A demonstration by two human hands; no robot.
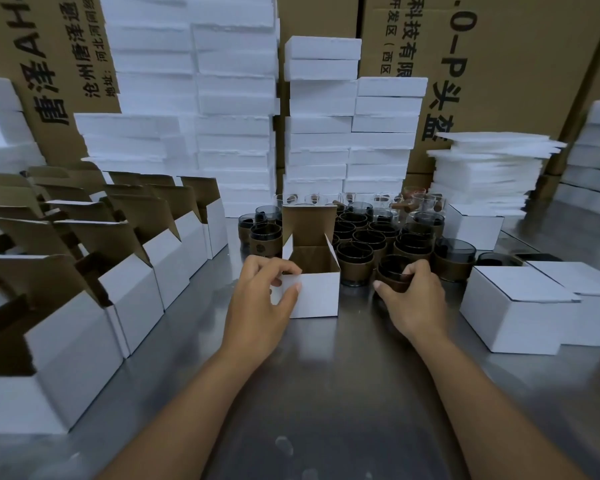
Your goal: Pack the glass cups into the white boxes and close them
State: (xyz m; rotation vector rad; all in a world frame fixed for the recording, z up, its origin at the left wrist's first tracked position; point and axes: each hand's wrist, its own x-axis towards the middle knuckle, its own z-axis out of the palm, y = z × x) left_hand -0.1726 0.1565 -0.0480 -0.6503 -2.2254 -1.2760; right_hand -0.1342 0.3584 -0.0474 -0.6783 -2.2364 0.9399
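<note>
Cup taken up, open box steadied.

A dark glass cup [394,271] is gripped by the right hand [417,299], fingers closed round its sleeve; left hand [262,299] pinches the white box [314,294] wall. Glass judged smooth, fragile; best held at the sleeve.

A packing warehouse: stacked shipping cartons [499,64], foam slabs [229,98], steel table [326,375].

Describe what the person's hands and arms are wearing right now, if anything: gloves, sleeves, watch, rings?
Nothing is worn: the left hand and right hand are bare, with no gloves, rings or tape visible. Both forearms are uncovered down to the bottom edge of the frame, with no sleeves, watch or wristband in view. Fingernails look short and unpainted.
</note>
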